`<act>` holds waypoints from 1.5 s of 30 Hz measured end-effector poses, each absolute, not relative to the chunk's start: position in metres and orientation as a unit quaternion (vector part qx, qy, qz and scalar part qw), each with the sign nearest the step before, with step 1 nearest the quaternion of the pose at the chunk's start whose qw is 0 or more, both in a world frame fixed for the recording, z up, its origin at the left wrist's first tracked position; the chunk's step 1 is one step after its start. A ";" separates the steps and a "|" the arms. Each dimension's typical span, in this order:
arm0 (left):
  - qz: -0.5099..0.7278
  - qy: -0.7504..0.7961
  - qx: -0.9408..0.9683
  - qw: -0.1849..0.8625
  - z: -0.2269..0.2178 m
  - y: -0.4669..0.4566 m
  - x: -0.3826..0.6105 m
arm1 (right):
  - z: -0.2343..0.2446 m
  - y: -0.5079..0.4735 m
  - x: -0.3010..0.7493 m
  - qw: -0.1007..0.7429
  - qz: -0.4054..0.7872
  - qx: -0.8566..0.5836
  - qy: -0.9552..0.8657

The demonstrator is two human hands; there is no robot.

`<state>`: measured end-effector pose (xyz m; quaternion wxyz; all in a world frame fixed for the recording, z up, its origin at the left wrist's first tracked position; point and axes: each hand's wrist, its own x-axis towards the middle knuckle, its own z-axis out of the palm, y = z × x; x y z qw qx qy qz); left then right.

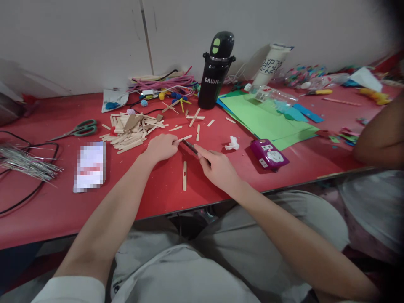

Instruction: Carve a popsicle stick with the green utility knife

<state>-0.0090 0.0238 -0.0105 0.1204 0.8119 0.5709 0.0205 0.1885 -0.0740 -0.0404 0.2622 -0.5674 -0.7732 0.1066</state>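
Note:
My left hand is closed, its fingertips pinching a pale wooden craft stick low over the red table. In my right hand is a slim dark pen-like tool, slanting up and left. Its tip meets the stick beside my left fingertips; I cannot make out the kind of tip. Closer to me lies another craft stick with a small slot. A third notched stick lies just beyond my hands, near crossed sticks. Left of them spreads a pile of craft sticks.
Scissors and a blurred card lie left. A black bottle stands at the back. To the right are green sheets, a purple box, crumpled tissue and another person's arm.

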 end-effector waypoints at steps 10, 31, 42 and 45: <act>0.019 0.573 0.810 0.118 -0.010 0.024 -0.008 | -0.039 -0.074 0.188 0.242 0.098 -0.578 -0.773; 0.017 0.577 0.808 0.118 -0.010 0.024 -0.008 | -0.029 -0.076 0.181 0.157 0.071 -0.602 -0.780; 0.010 0.580 0.805 0.124 -0.010 0.027 -0.010 | -0.042 -0.073 0.193 0.303 0.122 -0.559 -0.762; 0.011 0.582 0.804 0.125 -0.011 0.027 -0.010 | -0.041 -0.073 0.193 0.305 0.123 -0.559 -0.761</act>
